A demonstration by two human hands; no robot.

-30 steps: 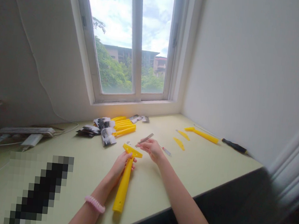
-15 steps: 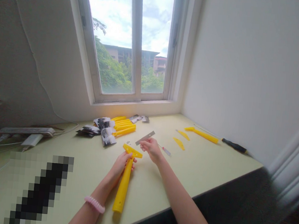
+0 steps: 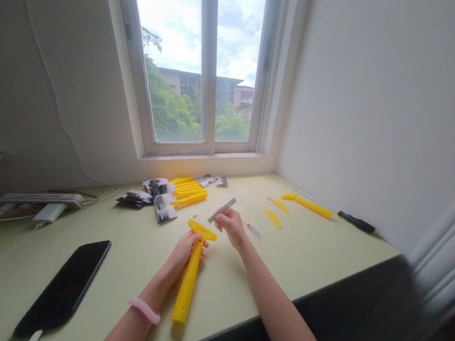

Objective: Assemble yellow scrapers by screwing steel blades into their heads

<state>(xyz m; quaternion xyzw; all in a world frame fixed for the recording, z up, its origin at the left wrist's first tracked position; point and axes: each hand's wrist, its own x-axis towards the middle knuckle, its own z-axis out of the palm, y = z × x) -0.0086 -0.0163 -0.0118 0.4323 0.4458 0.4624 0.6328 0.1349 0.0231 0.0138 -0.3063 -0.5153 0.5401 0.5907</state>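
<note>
My left hand [image 3: 182, 252] is closed around the neck of a yellow scraper handle [image 3: 187, 287], whose wide head points away from me and whose grip end points toward me. Between the fingertips of my right hand [image 3: 230, 227] is a flat metal blade [image 3: 222, 211], tilted up to the right. The blade is just beyond the scraper head and apart from it. Small metal bits [image 3: 196, 217] lie on the table behind the head. A small screwdriver [image 3: 253, 230] rests to the right of my right hand.
Packaged yellow scrapers [image 3: 187, 192] are piled at the back. Two yellow pieces [image 3: 273, 218], another scraper handle [image 3: 310, 206] and a black-handled screwdriver [image 3: 356, 222] lie right. A phone [image 3: 65, 289] lies near left, a power strip [image 3: 43, 198] far left. The table edge [image 3: 346, 278] runs along the front right.
My right hand and the blade have shifted very slightly to the right. The left hand and the scraper handle look almost unmoved. The phone, pixelated before, now shows plainly.
</note>
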